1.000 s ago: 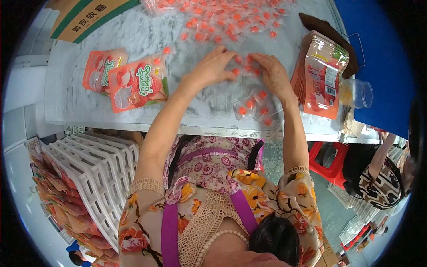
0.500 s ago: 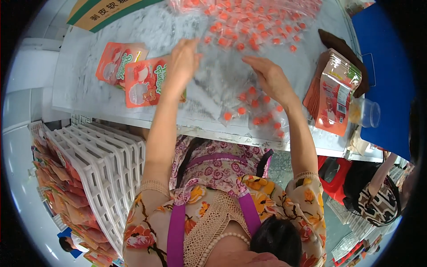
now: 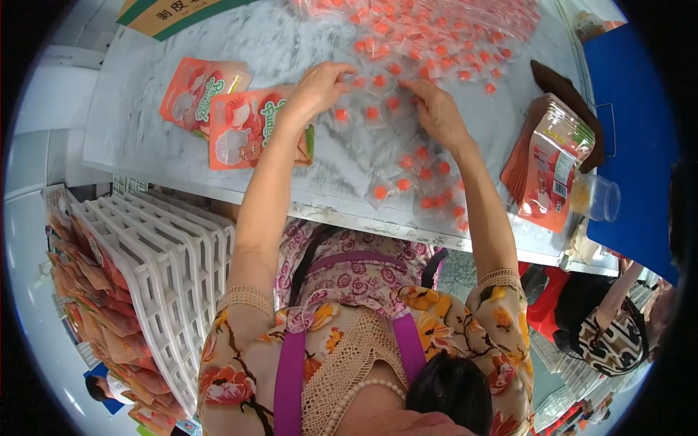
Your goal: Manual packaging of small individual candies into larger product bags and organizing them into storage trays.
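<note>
Several small clear packets (image 3: 372, 112), each with a red round candy inside, lie on the marbled tabletop between my two hands. My left hand (image 3: 318, 91) is at their left edge, its fingers bent and spread with the tips against the nearest packets. On their right side my right hand (image 3: 438, 115) has its fingers stretched inward, touching the packets' edge. Beyond them spreads a big pile of the same packets (image 3: 443, 43). A smaller group of packets (image 3: 425, 174) lies nearer, below my right hand. Two red-pink printed pouches (image 3: 190, 98) overlap beside my left forearm.
A stack of red pouches (image 3: 549, 167) stands at the right, beside a clear plastic jar (image 3: 603, 198) and a dark brown object (image 3: 567, 87). A cardboard box (image 3: 171, 18) is at the far left. White crates (image 3: 160, 269) stand below the table's left end.
Several packets from the pile's near edge now lie between my hands, where the table was bare. My left hand has come slightly nearer and right; its fingers have spread toward the packets.
</note>
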Available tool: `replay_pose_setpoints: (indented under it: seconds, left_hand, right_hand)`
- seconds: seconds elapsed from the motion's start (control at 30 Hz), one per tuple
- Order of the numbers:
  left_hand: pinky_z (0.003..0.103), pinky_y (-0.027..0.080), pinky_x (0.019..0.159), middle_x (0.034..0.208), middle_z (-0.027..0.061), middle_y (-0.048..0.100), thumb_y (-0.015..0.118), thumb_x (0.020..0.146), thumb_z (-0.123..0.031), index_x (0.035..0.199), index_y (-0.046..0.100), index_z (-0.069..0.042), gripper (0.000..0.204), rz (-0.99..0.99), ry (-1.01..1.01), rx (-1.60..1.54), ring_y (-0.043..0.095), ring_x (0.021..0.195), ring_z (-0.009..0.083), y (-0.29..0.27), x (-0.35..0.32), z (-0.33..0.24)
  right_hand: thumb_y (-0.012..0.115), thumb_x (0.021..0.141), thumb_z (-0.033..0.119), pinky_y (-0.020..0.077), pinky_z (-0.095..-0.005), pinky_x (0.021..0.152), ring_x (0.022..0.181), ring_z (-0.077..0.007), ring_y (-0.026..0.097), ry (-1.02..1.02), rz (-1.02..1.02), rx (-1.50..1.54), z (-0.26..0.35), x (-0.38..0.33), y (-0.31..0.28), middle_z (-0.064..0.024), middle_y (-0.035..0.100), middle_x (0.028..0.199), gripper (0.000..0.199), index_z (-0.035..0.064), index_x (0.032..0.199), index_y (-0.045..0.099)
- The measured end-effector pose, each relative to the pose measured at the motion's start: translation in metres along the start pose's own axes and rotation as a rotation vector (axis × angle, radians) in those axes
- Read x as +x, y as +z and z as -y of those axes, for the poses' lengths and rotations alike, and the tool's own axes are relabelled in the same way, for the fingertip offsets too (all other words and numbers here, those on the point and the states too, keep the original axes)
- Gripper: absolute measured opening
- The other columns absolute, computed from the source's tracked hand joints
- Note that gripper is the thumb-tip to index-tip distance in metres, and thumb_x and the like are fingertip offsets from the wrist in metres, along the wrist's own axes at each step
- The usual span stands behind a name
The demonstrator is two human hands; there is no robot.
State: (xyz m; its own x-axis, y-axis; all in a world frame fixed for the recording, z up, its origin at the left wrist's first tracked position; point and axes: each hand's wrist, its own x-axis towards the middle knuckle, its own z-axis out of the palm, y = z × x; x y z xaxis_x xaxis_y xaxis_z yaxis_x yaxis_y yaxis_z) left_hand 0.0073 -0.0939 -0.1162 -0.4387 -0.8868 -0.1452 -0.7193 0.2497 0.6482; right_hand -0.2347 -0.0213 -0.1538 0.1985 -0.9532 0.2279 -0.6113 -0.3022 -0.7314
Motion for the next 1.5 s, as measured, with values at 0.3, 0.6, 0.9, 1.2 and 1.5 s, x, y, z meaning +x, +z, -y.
replay_pose_setpoints:
  seconds: [0.3,0.6,0.9,1.2,1.5]
  left_hand:
    - [0.034,0.049,0.077,0.094,0.0132,0.064,0.06,0.083,0.0,0.118,0.066,-0.009,0.036,-0.029,0.079,0.049,0.061,0.084,0.0246,0.003,0.012,0.002]
    - [0.04,0.049,0.083,0.098,0.0173,0.062,0.056,0.081,0.006,0.115,0.066,-0.008,0.037,-0.028,0.212,0.081,0.061,0.094,0.0321,0.003,-0.013,0.006]
    - [0.039,0.05,0.089,0.109,0.0186,0.058,0.052,0.082,0.01,0.125,0.058,-0.005,0.046,-0.069,0.102,0.134,0.06,0.105,0.0334,0.02,-0.059,-0.007]
    - [0.043,0.049,0.084,0.108,0.0197,0.057,0.056,0.079,0.008,0.121,0.059,-0.002,0.043,-0.315,0.044,0.122,0.059,0.1,0.036,0.017,-0.12,-0.009]
    - [0.05,0.034,0.106,0.127,0.0233,0.049,0.073,0.081,-0.029,0.131,0.053,-0.007,0.059,-0.33,0.326,0.073,0.042,0.124,0.0416,0.068,-0.127,-0.027]
  right_hand:
    - [0.045,0.081,-0.009,0.0518,-0.0366,0.084,0.093,-0.0319,0.065,0.014,-0.144,-0.102,-0.007,0.018,0.005,-0.0161,0.067,0.103,0.045,0.0045,0.121,0.062]
    - [0.049,0.075,-0.009,0.0516,-0.039,0.078,0.086,-0.0316,0.064,-0.039,-0.021,-0.207,-0.003,0.016,0.007,-0.0163,0.066,0.091,0.044,0.0059,0.113,0.066]
    - [0.053,0.074,-0.009,0.0516,-0.0401,0.079,0.091,-0.0343,0.062,-0.086,0.1,-0.184,0.026,-0.001,0.014,-0.0139,0.062,0.103,0.044,0.0055,0.113,0.066]
    - [0.058,0.084,-0.007,0.0517,-0.0329,0.081,0.097,-0.0257,0.065,0.113,-0.003,0.036,0.075,-0.071,-0.042,-0.0125,0.061,0.122,0.042,0.0067,0.123,0.062]
    - [0.072,0.062,0.068,0.0293,-0.0505,0.111,0.137,-0.039,0.034,0.233,-0.232,-0.297,0.059,-0.2,-0.031,-0.0202,0.035,0.15,0.109,0.0046,0.144,0.039]
